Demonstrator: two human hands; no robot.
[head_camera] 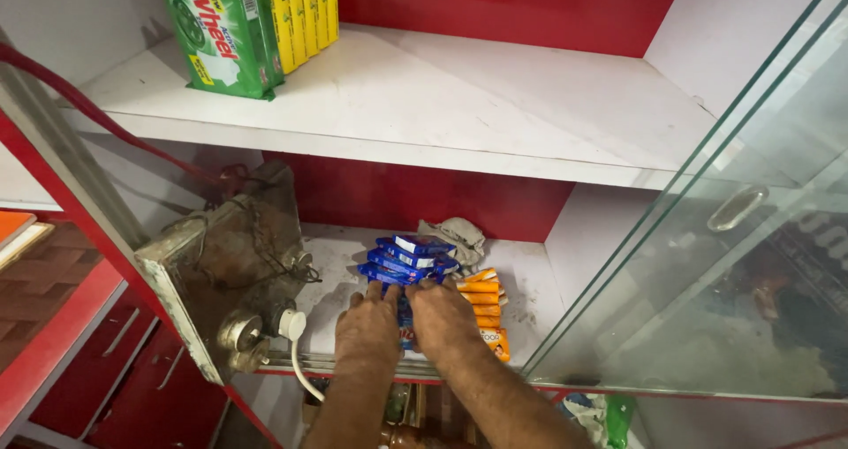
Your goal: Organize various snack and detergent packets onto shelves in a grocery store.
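The stack of blue packets [408, 259] lies on the lower shelf [530, 277], directly ahead of both hands and touching their fingertips. The packets are flat and oblong; their long axes run roughly left to right across your view, tilted a little, and the top ones are fanned out of line with those beneath. Part of the blue stack continues back between your two hands, under the palms.

Your left hand [369, 327] rests palm down, fingers extended forward onto the near left edge of the stack. Your right hand [443, 318] lies the same way just beside it, fingers on the near right edge. Both hands are flat and spread on the packets; neither is closed around one. The hands touch or nearly touch each other, and both are equally near the stack.

Just to the right of your right hand, a row of orange packets [484, 301] lies on the same shelf, touching the blue stack at its right side. Beyond the stack, toward the back wall, sits a crumpled grey cloth [455, 234].

To the left of your left hand stands a worn electrical board [225, 272] with a white plug [292, 324] and cord. To the right, a glass sliding door [707, 272] stands partly open. On the upper shelf [424, 105], well above and left of the hands, stand green and yellow soap packs [252, 25].
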